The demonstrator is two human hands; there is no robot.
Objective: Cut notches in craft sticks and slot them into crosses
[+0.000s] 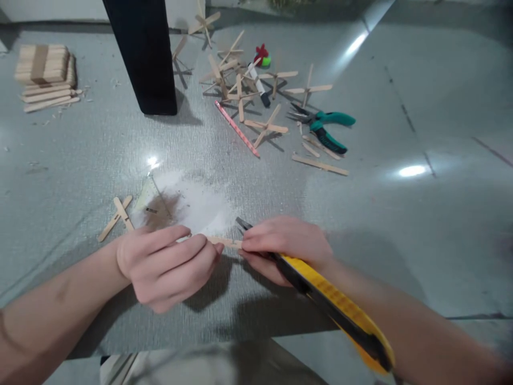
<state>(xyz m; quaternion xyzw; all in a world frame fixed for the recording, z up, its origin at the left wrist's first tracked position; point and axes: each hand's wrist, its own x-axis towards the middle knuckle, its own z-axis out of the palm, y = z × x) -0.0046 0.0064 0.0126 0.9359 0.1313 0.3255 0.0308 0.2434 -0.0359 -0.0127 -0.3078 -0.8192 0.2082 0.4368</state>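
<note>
1. Where our left hand (172, 267) curls inward, its thumb and forefinger are closed on one end of a small wooden stick (229, 243), which bridges the gap between our two sets of fingertips.
2. Our right hand (290, 243) grips a yellow utility knife (334, 302), its fingertips also meeting the stick's other end; the dark blade (242, 223) pokes out past our right forefinger.
3. Just beyond our left fingertips we see white powder (206, 206) spread on the grey table (393, 224); left of those fingers lie two crossed sticks (123, 213).
4. Well ahead of our right fingers are a loose stick (320, 165), green-handled pliers (326, 125), a pink pencil (236, 128), a marker (258, 84) and several stick crosses (266, 127).
5. Farther ahead of our left fingers stands a black object (148, 64), with a bundle of sticks (44, 64) off to its left.
</note>
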